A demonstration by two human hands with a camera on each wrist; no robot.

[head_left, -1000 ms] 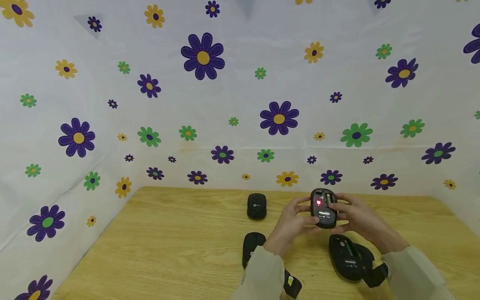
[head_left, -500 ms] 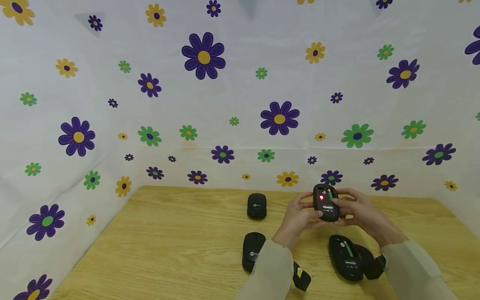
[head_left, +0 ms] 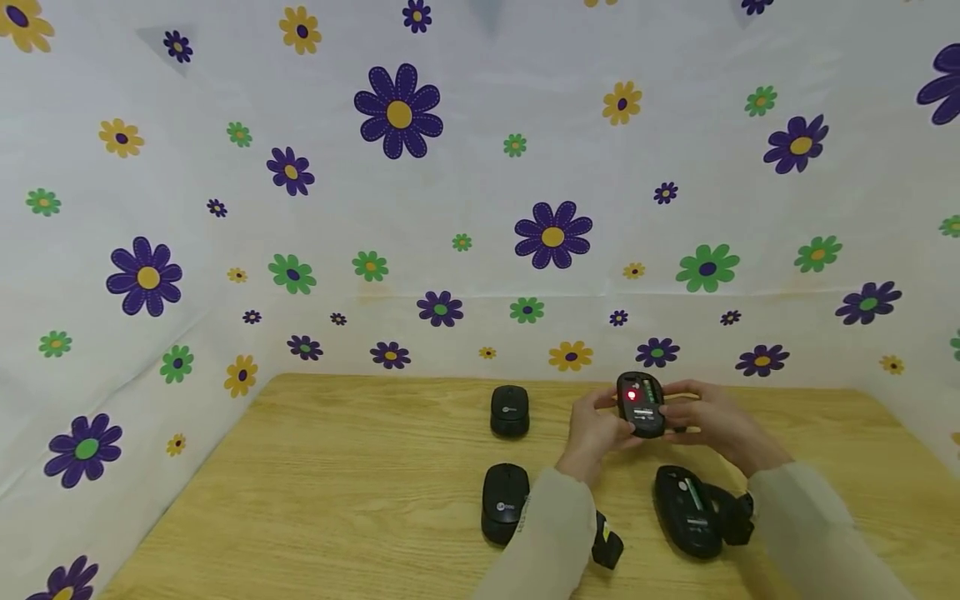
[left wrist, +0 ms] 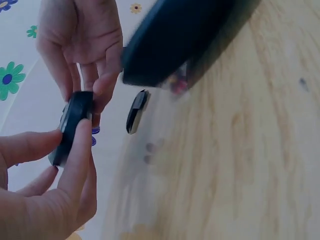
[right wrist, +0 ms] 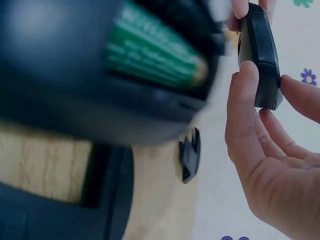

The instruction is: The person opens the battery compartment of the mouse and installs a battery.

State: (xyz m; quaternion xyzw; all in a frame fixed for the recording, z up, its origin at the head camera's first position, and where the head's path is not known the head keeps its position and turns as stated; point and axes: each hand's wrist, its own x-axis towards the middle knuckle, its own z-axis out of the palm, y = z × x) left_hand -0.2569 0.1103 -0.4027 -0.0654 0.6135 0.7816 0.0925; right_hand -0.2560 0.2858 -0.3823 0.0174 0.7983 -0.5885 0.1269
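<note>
Head view: the mouse [head_left: 641, 407] was held above the far right of the worktop [head_left: 337, 483], underside turned to the near side, red light [head_left: 632, 396] lit.
Left grip [head_left: 596, 433]: was clamped on the mouse's left edge.
Right grip [head_left: 708, 421]: was clamped on its right edge, thumb near the battery [head_left: 649, 392].
Second mouse [head_left: 687, 512]: lay underside up at the near right.
Battery side: steady support from the left with light right-thumb pressure probably suited the step best; squeezing hard there could have tilted the mouse.

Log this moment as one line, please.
left hand: grips mouse | right hand: grips same mouse | underside: facing head camera | red light: lit | battery: exposed
</note>
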